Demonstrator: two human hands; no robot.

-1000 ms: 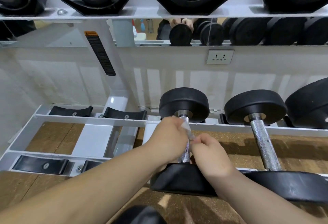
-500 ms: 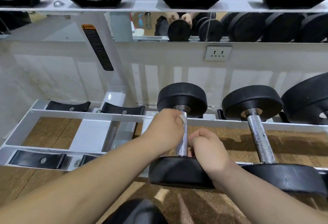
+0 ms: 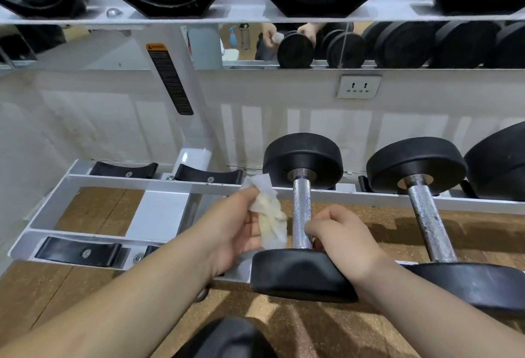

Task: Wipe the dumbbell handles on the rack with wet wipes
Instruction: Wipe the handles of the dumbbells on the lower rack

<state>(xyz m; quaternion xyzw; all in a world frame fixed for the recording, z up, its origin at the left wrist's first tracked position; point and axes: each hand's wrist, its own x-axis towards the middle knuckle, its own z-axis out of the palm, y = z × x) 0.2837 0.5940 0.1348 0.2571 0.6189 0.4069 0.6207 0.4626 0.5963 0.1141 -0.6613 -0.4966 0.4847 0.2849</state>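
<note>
**A:** Head camera, nearest things first: what is sitting closest to you?

**B:** My forearms are reaching in from below. The dumbbell point(image 3: 302, 275) is lying on the lower tier of the rack point(image 3: 159, 184). Its long axis is running straight away from me, with one black head pointing at me and the other pointing at the wall.

**A:** And what is each hand doing?

**B:** My left hand point(image 3: 235, 232) is pinching a crumpled wet wipe point(image 3: 268, 213) between thumb and fingers. It is holding the wipe just to the left of the handle point(image 3: 301, 210), close beside it. I am not able to tell whether the wipe is touching the metal. My right hand point(image 3: 345, 239) is resting its wrist on the near head. Its fingers are curling in, and their tips are touching the right side of the handle at its near end. Whether they are really clasping the bar, I am not able to tell.

**A:** What is lying farther off?

**B:** A second dumbbell point(image 3: 426, 215) is lying parallel, just to the right. Two black cradles point(image 3: 208, 177) are sitting bare on the far rail to the left. Beyond those, a wall socket point(image 3: 358, 87) is showing on the white wall. Above it a mirror point(image 3: 397, 45) is reflecting black dumbbell heads and both my hands. More weights are sitting on the upper shelf point(image 3: 244, 14).
</note>
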